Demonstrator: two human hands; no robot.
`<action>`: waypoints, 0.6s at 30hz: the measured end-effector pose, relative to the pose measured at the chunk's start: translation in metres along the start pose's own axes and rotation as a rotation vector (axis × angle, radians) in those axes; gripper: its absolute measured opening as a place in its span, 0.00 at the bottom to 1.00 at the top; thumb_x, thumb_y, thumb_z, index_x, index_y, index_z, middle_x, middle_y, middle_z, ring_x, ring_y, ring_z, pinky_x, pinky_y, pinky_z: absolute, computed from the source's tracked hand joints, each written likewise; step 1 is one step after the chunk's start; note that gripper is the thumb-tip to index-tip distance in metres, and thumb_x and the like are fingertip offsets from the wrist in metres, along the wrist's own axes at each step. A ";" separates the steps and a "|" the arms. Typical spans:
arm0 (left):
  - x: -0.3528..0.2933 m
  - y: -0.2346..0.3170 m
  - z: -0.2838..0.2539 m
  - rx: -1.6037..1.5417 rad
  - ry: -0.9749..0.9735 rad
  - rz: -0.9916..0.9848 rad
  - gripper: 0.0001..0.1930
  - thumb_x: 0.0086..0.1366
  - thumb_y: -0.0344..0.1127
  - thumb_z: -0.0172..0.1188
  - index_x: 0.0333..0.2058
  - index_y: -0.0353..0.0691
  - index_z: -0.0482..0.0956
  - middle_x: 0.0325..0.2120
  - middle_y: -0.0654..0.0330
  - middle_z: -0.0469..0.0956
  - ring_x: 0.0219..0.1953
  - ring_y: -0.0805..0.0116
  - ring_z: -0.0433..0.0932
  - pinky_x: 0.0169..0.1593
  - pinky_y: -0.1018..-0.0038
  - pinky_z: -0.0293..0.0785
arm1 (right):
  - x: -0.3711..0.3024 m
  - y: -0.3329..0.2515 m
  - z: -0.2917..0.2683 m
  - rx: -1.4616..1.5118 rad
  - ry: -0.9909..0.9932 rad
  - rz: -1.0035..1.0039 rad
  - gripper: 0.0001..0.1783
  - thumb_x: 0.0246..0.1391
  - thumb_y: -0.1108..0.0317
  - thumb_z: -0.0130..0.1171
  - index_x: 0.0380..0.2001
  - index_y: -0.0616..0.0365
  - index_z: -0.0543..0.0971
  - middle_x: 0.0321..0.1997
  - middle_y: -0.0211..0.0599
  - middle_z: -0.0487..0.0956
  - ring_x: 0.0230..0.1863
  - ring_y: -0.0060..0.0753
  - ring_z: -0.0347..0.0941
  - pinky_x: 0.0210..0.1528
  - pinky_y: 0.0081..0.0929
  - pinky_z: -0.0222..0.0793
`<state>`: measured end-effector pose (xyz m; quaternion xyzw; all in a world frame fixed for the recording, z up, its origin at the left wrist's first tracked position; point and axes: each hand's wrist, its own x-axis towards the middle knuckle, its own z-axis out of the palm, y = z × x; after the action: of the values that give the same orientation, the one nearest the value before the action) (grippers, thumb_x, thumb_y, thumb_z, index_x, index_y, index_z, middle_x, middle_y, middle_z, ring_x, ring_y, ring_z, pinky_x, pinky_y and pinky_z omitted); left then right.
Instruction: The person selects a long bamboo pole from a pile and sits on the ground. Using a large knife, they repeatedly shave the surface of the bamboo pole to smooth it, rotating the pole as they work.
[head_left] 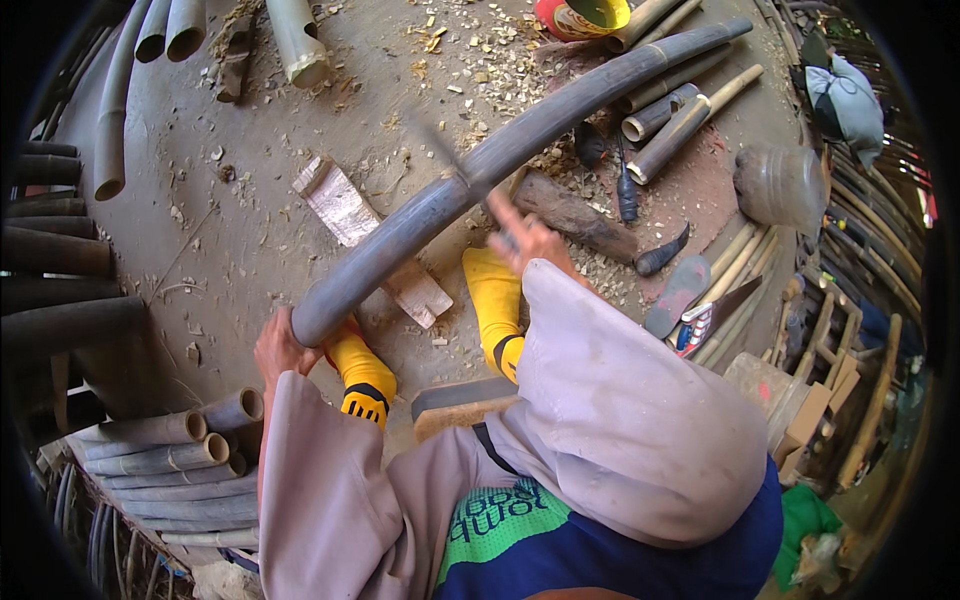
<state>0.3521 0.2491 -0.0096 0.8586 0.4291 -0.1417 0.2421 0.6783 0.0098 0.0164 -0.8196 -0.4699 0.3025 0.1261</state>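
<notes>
A long dark grey bamboo pole [400, 235] slants from near my left knee up to the far right. My left hand [283, 345] grips its near end, fingers wrapped round the rim. My right hand [530, 238] is smeared by motion just right of the pole's middle. It is closed on a knife, whose thin blurred blade [437, 148] crosses the pole and points to the far left. Whether the edge touches the bamboo I cannot tell. A pale split plank [340, 205] lies under the pole, and my yellow-covered feet [494, 295] rest on either side.
Right of the pole lie a log [575, 215], a curved dark handle [663, 252], a shoe sole [678, 295], a saw [715, 315] and cut bamboo [695, 125]. A clear jar [780, 185] stands beyond. Bamboo stacks [170, 455] flank my left; wood chips litter the floor.
</notes>
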 end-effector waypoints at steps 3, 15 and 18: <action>0.008 0.005 -0.014 0.000 -0.117 -0.017 0.28 0.33 0.36 0.69 0.39 0.44 0.74 0.34 0.53 0.79 0.41 0.47 0.78 0.43 0.57 0.74 | 0.011 0.007 0.005 0.199 0.206 0.006 0.37 0.64 0.54 0.48 0.69 0.61 0.50 0.43 0.67 0.75 0.28 0.47 0.78 0.24 0.34 0.79; -0.014 -0.019 0.031 0.023 0.238 0.136 0.40 0.38 0.43 0.77 0.51 0.38 0.70 0.43 0.49 0.75 0.47 0.45 0.73 0.51 0.57 0.70 | -0.001 0.018 0.021 0.159 0.188 -0.275 0.36 0.64 0.55 0.50 0.68 0.62 0.53 0.30 0.59 0.79 0.26 0.45 0.79 0.28 0.34 0.79; -0.019 0.000 0.013 0.060 0.241 0.039 0.33 0.34 0.35 0.73 0.46 0.43 0.73 0.40 0.54 0.77 0.45 0.50 0.75 0.50 0.62 0.73 | 0.000 0.006 0.008 0.057 0.052 -0.121 0.36 0.64 0.55 0.50 0.68 0.58 0.52 0.32 0.60 0.79 0.27 0.48 0.80 0.27 0.38 0.78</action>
<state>0.3403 0.2301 -0.0118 0.8845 0.4338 -0.0453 0.1657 0.6778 0.0060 0.0073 -0.7933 -0.5063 0.2864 0.1797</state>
